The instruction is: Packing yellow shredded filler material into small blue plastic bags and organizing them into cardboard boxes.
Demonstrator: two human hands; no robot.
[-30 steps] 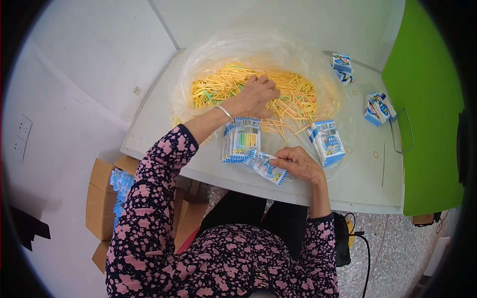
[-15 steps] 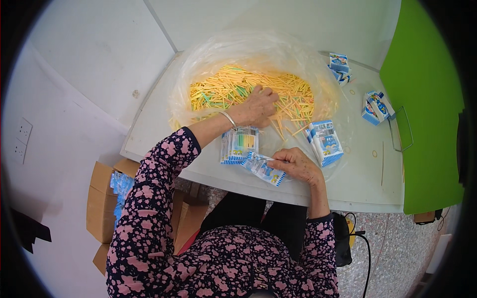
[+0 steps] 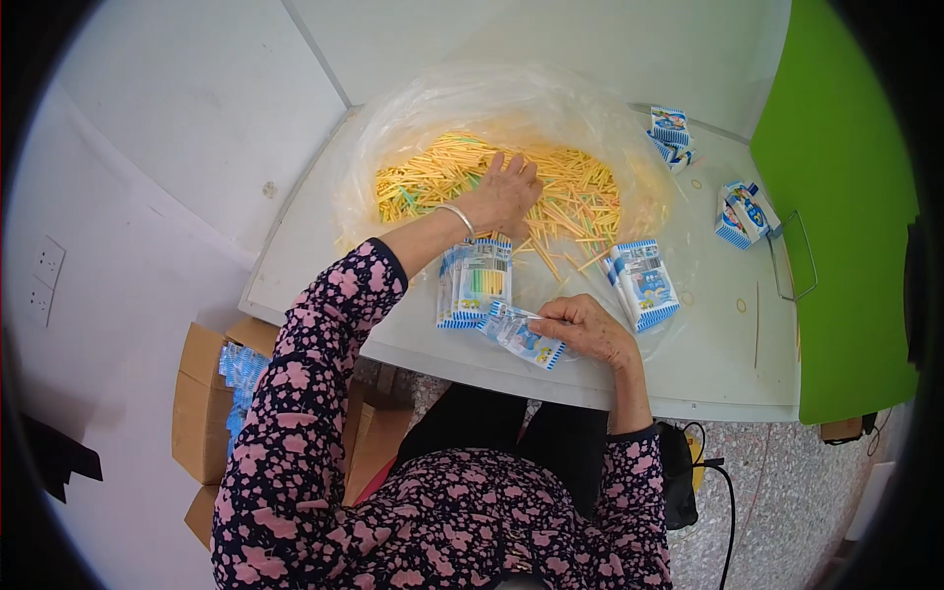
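Note:
My left hand, a bangle at its wrist, rests on a heap of thin yellow, orange and green sticks inside a large clear plastic bag. Its fingers are slightly apart, and no stick shows gripped in it. Between thumb and fingers my right hand pinches a small blue-and-white packet at its right part, near the table's front edge. The packet's left end overlaps a stack of similar packets; the top one shows green and yellow sticks through a window.
Right of the bag's mouth lies another packet stack. More packets sit at the far right and beside a bent wire stand. A green panel bounds the right side. An open cardboard box with blue-striped wrappers stands below left.
My left hand has shifted slightly left and nearer to me over the sticks, its fingers more stretched. My right hand and its packet stay in place.

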